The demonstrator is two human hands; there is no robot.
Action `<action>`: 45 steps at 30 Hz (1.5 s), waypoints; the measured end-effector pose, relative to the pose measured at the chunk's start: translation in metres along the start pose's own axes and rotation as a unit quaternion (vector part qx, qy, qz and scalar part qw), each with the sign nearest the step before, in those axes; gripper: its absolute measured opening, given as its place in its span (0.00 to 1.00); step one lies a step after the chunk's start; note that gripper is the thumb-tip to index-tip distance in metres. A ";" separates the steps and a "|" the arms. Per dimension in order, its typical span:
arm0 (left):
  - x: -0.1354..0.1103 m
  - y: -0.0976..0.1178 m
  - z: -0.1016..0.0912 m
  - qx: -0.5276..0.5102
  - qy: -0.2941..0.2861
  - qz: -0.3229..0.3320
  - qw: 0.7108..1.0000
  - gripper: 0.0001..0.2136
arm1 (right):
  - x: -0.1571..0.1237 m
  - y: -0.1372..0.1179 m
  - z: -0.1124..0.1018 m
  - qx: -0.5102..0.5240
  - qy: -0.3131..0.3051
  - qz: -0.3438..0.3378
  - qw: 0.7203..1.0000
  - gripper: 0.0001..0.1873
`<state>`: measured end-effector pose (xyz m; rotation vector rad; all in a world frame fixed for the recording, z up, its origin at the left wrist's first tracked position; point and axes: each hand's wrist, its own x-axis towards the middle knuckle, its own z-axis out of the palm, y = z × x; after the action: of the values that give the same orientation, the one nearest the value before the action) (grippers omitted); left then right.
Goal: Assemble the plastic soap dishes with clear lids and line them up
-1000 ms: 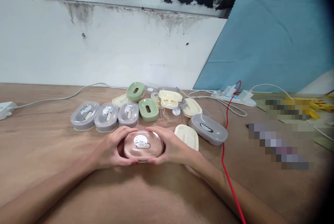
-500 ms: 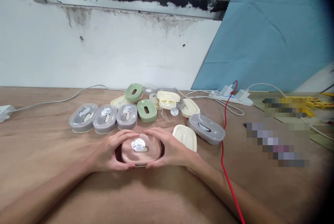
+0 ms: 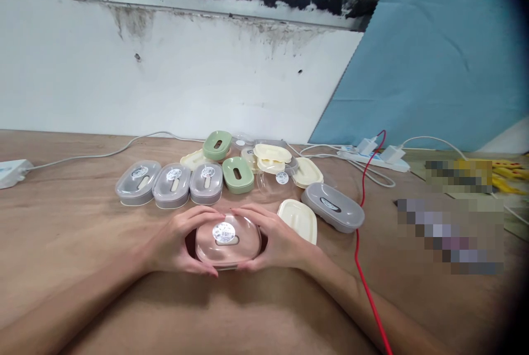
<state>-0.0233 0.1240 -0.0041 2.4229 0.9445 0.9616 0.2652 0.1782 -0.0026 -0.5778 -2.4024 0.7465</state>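
A pink oval soap dish (image 3: 247, 236) with a clear lid, a round white sticker and a slot in its middle is between my two hands, low in the middle of the head view. My left hand (image 3: 182, 239) curves round its left side, fingers at the far edge and thumb at the near edge. Round the right end, my right hand (image 3: 279, 239) grips in the same way. The underside of the dish is hidden. Just behind are three lidded grey soap dishes (image 3: 171, 184) in a row and a green soap dish (image 3: 238, 176).
Another green dish (image 3: 217, 145) leans on a pile of cream trays and clear lids at the back. A cream tray (image 3: 298, 220) and a grey dish (image 3: 333, 206) lie to the right. A red cable (image 3: 359, 267) crosses the table from a power strip (image 3: 397, 163).
The camera view has shifted slightly, so the scene sits a little further right. Both hands stay round the pink soap dish; my left thumb has slid slightly below its near edge.
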 end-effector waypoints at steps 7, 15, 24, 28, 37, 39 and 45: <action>-0.003 -0.009 -0.001 0.031 0.003 0.056 0.998 0.48 | -0.001 0.002 0.000 -0.006 -0.007 -0.015 1.000 0.53; -0.006 -0.014 0.002 0.026 0.005 0.075 0.997 0.48 | -0.002 -0.001 0.001 -0.006 -0.021 -0.027 0.999 0.53; -0.004 -0.008 -0.001 -0.007 -0.024 -0.002 1.000 0.45 | -0.001 -0.002 -0.004 0.018 -0.036 -0.012 0.999 0.50; -0.002 -0.004 -0.001 -0.011 -0.021 -0.003 1.000 0.45 | 0.000 -0.004 -0.007 0.022 -0.032 -0.016 0.999 0.49; -0.003 0.000 0.003 -0.022 -0.020 -0.040 0.999 0.42 | 0.002 -0.008 -0.008 0.012 -0.039 0.018 0.999 0.49; -0.003 0.001 0.004 -0.020 -0.019 -0.045 0.999 0.41 | 0.003 -0.008 -0.008 -0.003 -0.042 0.020 0.999 0.50; 0.001 0.005 -0.001 0.004 -0.054 -0.021 0.998 0.41 | 0.001 -0.006 -0.006 -0.055 -0.053 -0.009 0.997 0.55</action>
<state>-0.0212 0.1212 -0.0009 2.4243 0.9594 0.8045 0.2667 0.1761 0.0054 -0.5725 -2.5565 0.6558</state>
